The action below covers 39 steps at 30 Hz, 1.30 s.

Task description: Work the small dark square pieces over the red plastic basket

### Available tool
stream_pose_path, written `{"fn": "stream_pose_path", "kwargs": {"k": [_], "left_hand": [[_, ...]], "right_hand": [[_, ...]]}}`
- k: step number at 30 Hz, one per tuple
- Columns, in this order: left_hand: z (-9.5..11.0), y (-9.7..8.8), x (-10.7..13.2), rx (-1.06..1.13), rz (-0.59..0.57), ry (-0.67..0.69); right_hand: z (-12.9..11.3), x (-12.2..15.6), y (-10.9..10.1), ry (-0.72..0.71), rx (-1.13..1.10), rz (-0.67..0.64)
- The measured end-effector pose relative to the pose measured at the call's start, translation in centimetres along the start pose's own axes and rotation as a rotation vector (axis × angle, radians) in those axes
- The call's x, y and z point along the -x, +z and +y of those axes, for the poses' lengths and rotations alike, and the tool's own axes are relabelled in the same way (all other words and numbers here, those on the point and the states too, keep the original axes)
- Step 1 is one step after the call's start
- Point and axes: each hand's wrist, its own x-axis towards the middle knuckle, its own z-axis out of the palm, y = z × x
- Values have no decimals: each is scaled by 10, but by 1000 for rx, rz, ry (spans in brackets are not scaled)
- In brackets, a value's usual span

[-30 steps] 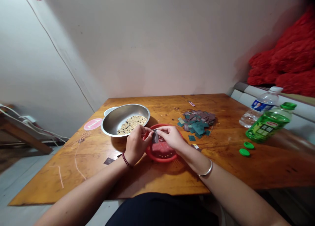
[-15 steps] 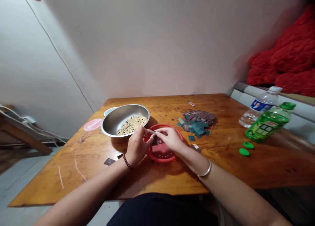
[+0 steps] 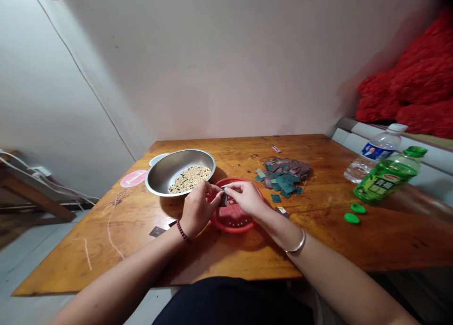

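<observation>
Small dark flat piece (image 3: 223, 198) sitting pinched above a red plastic basket (image 3: 230, 228), gripped from both sides by the fingertips of the left hand (image 3: 198, 209) and the right hand (image 3: 245, 197), both hands curling closed around it. Beaded bracelet (image 3: 182, 231) circling the left wrist, metal bangle (image 3: 299, 243) circling the right. Steel bowl (image 3: 177, 172) sitting just beside the basket, holding mixed pale and dark beans (image 3: 189, 179). Pile of teal and mauve square pieces (image 3: 283, 176) lying near the basket's other side, on a wooden worktop (image 3: 318, 230). Green bottle (image 3: 387, 182), clear water bottle (image 3: 375, 159) and two green caps (image 3: 351, 218) standing or lying farther right, with thin twine (image 3: 111, 230) straying across the worktop's left side.
</observation>
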Motion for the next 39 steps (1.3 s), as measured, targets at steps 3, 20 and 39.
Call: {"fn": "stream_pose_path", "kwargs": {"k": [3,20,39], "left_hand": [[1,-1,0,30,19,-6],[2,2,3,21,-11,1],[4,1,5,-42,5,29]], "right_hand": [[-3,0,-2,-2,13,17],[-2,1,0,-6,6,10],[-6,-1,-4,-13,-10,51]]}}
